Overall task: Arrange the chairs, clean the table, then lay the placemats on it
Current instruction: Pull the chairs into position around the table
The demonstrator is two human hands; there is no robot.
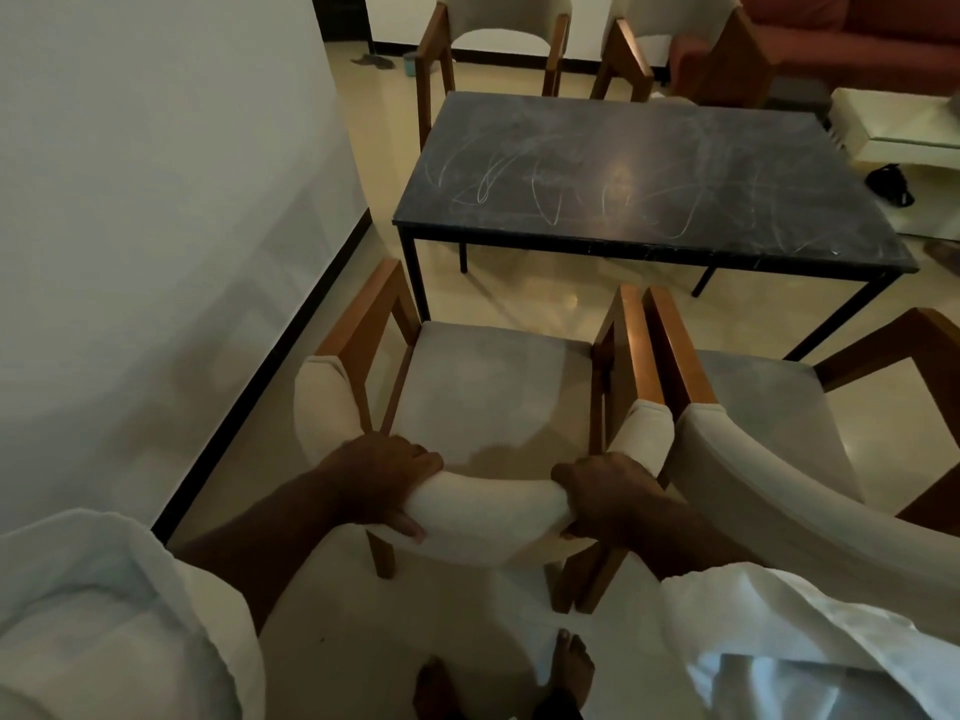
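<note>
A wooden armchair [493, 387] with a grey seat and a curved white padded backrest stands right in front of me, facing the table. My left hand [384, 475] grips the left part of that backrest and my right hand [608, 496] grips the right part, fingers curled over the top. A second matching chair [769, 407] stands tight against its right side. The dark marble table [649, 174] on thin black legs lies beyond, its top covered in pale scribbled marks. Two more chairs [498, 39] [670, 39] stand on the table's far side.
A white wall [156, 200] with a black skirting runs along the left, close to the chair. A rust-coloured sofa [857, 39] and a low white table [898, 132] sit at the back right, with a dark object [891, 184] on the floor. My bare feet [571, 667] are behind the chair.
</note>
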